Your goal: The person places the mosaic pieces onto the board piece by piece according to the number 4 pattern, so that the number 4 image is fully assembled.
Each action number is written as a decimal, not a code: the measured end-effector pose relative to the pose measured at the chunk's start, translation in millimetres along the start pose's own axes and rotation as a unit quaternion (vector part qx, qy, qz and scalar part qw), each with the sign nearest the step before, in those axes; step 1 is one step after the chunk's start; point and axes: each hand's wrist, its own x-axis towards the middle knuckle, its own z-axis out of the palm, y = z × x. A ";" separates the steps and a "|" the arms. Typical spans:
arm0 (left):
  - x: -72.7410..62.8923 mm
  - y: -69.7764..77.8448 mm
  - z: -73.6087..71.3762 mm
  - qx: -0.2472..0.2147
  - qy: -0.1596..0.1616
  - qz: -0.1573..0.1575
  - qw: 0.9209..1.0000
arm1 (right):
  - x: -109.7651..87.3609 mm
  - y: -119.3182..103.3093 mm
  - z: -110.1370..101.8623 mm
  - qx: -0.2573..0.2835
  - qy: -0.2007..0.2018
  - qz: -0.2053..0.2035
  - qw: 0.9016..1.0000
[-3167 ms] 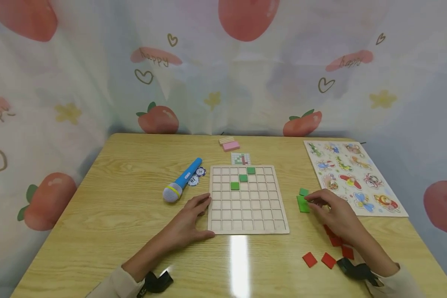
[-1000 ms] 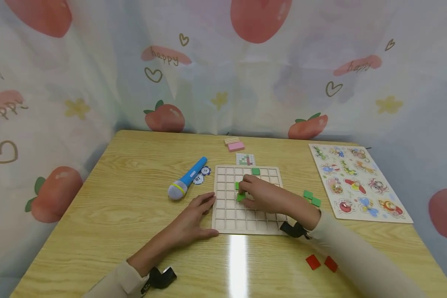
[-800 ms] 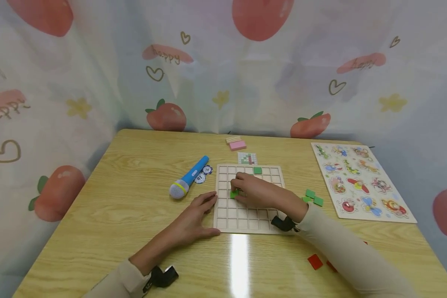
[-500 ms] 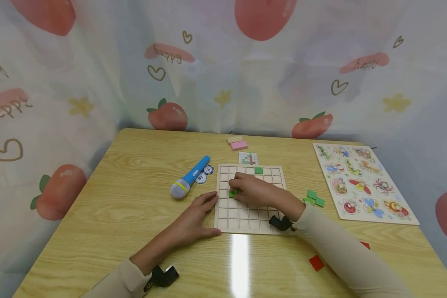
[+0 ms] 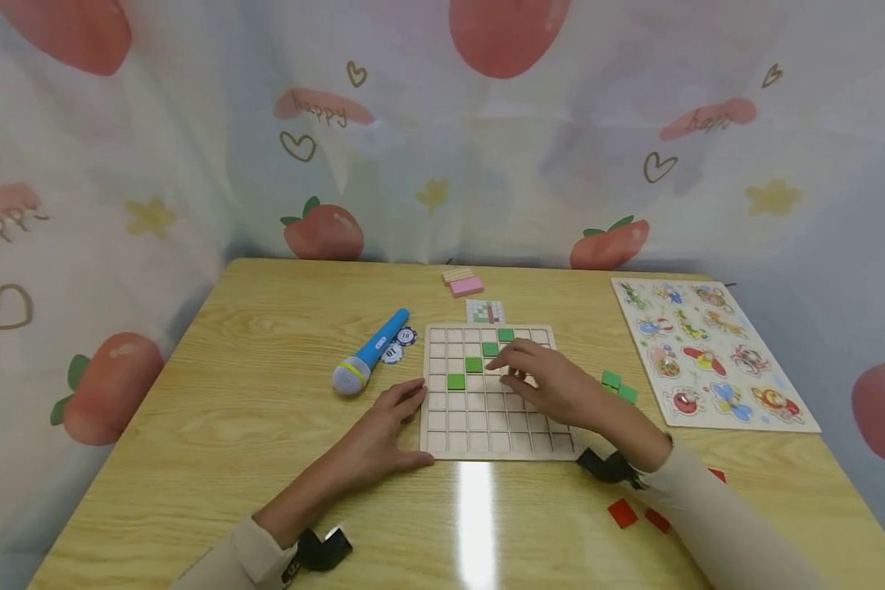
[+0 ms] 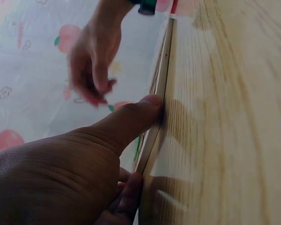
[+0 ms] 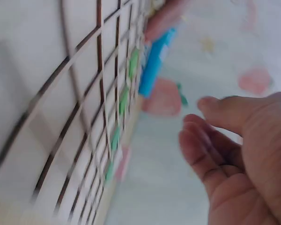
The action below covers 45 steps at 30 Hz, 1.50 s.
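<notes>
A wooden grid board [image 5: 479, 422] lies mid-table, with several green square tiles in a diagonal line of its cells. The lowest, leftmost green tile [image 5: 456, 382] sits in the fourth row. My left hand [image 5: 372, 438] rests at the board's left side and front left corner; in the left wrist view its thumb [image 6: 131, 119] touches the board edge [image 6: 164, 65]. Above the right part of the board hovers my right hand [image 5: 560, 389], fingers loosely bent, nothing between them. The right wrist view shows this hand [image 7: 243, 154] blurred and off the board.
Right of the board lie loose green tiles [image 5: 625, 394] and red tiles [image 5: 623, 513]. An animal puzzle board [image 5: 715, 360] is farther right. Left are a toy microphone [image 5: 372, 351] and poker chips [image 5: 392, 353]. Behind are a pattern card [image 5: 484, 311] and a pink block [image 5: 466, 286].
My right hand took a green tile from the pile on the right and set it in the fourth row. It has since let go and shifted right. My left hand stayed at the board.
</notes>
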 end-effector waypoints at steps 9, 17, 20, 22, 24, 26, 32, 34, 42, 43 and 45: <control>-0.9 1.7 0.1 0.010 0.002 -0.008 1.000 | -109.7 28.0 -44.1 -0.009 0.185 0.131 0.974; 0.3 2.4 1.1 0.016 0.008 -0.010 1.000 | -151.5 41.5 -44.3 0.062 0.212 0.243 0.945; 0.3 2.5 1.4 0.010 0.006 -0.015 1.000 | -151.9 49.9 -36.4 0.059 0.215 0.260 0.939; 0.3 2.8 1.6 0.006 0.006 -0.012 1.000 | -152.2 55.1 -30.6 0.044 0.212 0.273 0.937; -0.2 2.9 1.5 0.006 0.006 -0.009 1.000 | -153.5 59.4 -24.9 0.026 0.205 0.283 0.937; -0.8 3.2 1.0 0.005 0.008 -0.006 1.000 | -155.1 63.0 -20.2 0.008 0.193 0.290 0.937; -1.5 3.0 -0.4 0.011 0.005 -0.005 1.000 | -156.6 67.8 -12.8 -0.040 0.148 0.298 0.942; -1.7 2.9 -0.5 0.011 0.003 -0.006 1.000 | -156.2 67.5 -12.3 -0.050 0.141 0.300 0.942; -2.2 2.8 -0.7 0.011 0.004 -0.004 1.000 | -151.6 65.8 -11.9 -0.067 0.137 0.315 0.937; -2.2 3.0 -0.7 0.011 0.004 -0.005 1.000 | -151.6 66.0 -11.6 -0.070 0.136 0.319 0.935; -2.0 3.4 -0.5 0.012 0.004 -0.004 1.000 | -151.6 65.9 -11.4 -0.073 0.133 0.326 0.933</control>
